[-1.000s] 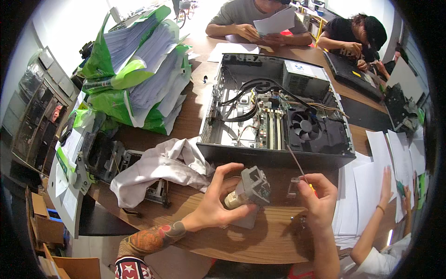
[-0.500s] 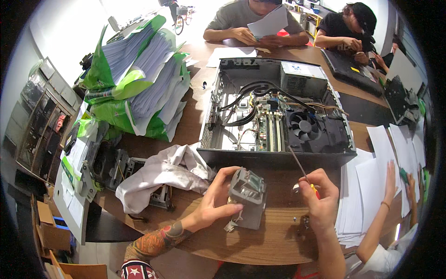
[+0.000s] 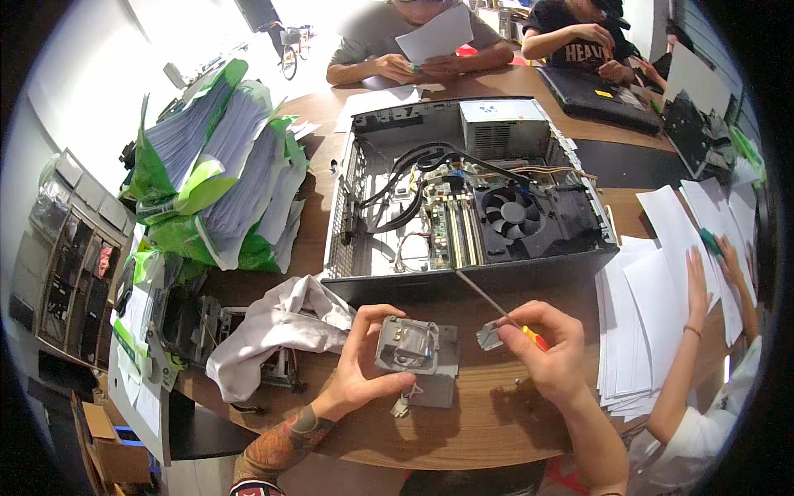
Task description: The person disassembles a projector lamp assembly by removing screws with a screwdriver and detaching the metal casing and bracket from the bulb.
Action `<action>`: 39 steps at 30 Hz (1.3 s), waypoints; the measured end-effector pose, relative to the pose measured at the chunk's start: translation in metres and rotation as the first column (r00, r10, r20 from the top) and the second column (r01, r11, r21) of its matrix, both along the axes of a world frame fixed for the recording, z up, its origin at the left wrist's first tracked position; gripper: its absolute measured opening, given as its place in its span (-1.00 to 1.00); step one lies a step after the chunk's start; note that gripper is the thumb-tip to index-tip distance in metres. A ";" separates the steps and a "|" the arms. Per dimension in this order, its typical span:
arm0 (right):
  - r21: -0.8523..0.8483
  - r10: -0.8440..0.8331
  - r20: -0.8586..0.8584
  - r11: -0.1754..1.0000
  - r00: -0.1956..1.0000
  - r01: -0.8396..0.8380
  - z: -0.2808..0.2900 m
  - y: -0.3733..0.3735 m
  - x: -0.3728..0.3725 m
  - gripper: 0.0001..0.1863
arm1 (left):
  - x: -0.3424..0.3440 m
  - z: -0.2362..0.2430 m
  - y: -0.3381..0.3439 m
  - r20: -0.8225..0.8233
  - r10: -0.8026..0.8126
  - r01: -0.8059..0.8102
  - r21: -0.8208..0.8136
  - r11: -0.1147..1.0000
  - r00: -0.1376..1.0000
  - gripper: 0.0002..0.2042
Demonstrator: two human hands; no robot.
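My left hand [image 3: 357,376] grips a grey lamp module [image 3: 408,345] with a clear, glassy window in its frame. A flat grey plate [image 3: 438,384] shows behind and below the module, and a white wire connector [image 3: 401,407] dangles from it. In my right hand [image 3: 556,354] is a screwdriver [image 3: 480,291] with a yellow and red handle, its shaft slanting up and left. The same fingers also pinch a small grey piece [image 3: 489,336]. Just beyond both hands stands an opened desktop computer case [image 3: 463,279], its fan [image 3: 511,213] and cables exposed.
A pale cloth [image 3: 273,326] lies over metal parts at left, before stacked papers in green wrapping [image 3: 223,178]. Paper sheets [image 3: 637,331] cover the right side, where another person's hands [image 3: 697,285] rest. Across the table are two people and a black laptop [image 3: 595,99].
The module has turned, bringing its window more toward me. My right hand has moved slightly left, and the grey piece in its fingers shows more fully. The whole view has shifted.
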State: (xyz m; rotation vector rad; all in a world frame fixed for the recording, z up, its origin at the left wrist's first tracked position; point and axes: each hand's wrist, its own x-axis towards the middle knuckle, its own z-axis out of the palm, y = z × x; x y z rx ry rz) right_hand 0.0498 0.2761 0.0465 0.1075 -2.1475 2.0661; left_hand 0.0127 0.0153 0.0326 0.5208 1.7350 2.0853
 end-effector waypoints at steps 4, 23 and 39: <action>-0.126 0.055 0.010 0.991 0.998 -0.053 0.002 0.000 0.001 -0.87 | 0.002 0.002 -0.002 -0.043 -0.009 0.006 -0.067 0.998 0.999 -0.25; -0.301 0.153 0.075 0.945 0.985 -0.124 -0.006 0.012 -0.005 -0.76 | -0.008 -0.027 -0.008 0.329 -0.060 -0.106 0.463 0.880 0.942 -0.25; -0.310 0.169 0.129 0.943 0.977 -0.122 -0.004 0.009 -0.004 -0.77 | -0.002 -0.012 0.007 0.204 0.064 -0.098 0.157 0.983 0.977 -0.55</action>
